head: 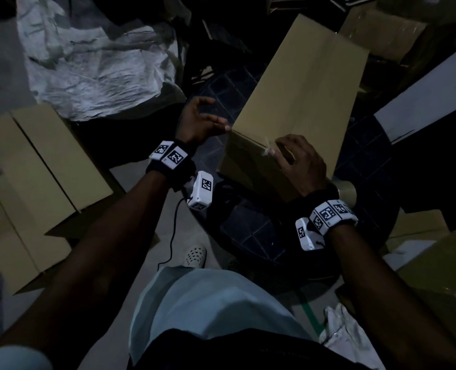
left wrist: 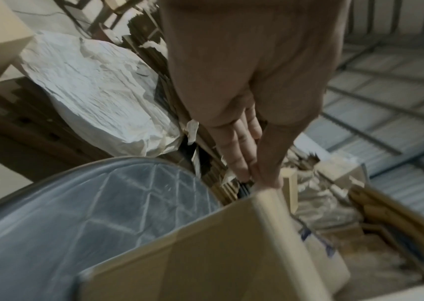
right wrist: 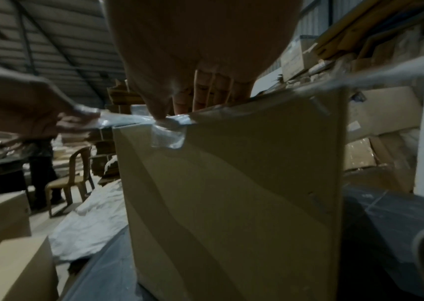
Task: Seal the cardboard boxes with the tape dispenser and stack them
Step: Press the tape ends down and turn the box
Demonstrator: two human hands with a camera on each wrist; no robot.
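Observation:
A tall cardboard box (head: 301,89) stands on a round dark table (head: 248,231). My right hand (head: 277,150) lies over the box's near top edge. Its thumb (right wrist: 159,110) presses clear tape (right wrist: 169,138) down where the tape folds over onto the side. My left hand (head: 225,126) is at the box's near-left corner and pinches the loose strip of that tape (right wrist: 118,120), which stretches across to my right thumb. A roll of clear tape (head: 348,192) sits on the table just behind my right wrist. No dispenser frame shows.
Closed cardboard boxes (head: 42,166) lie on the floor to the left, with more boxes (head: 440,276) at the right. A crumpled white sheet (head: 96,68) fills the far left. A chair (right wrist: 71,175) and a standing person (right wrist: 40,163) are farther back.

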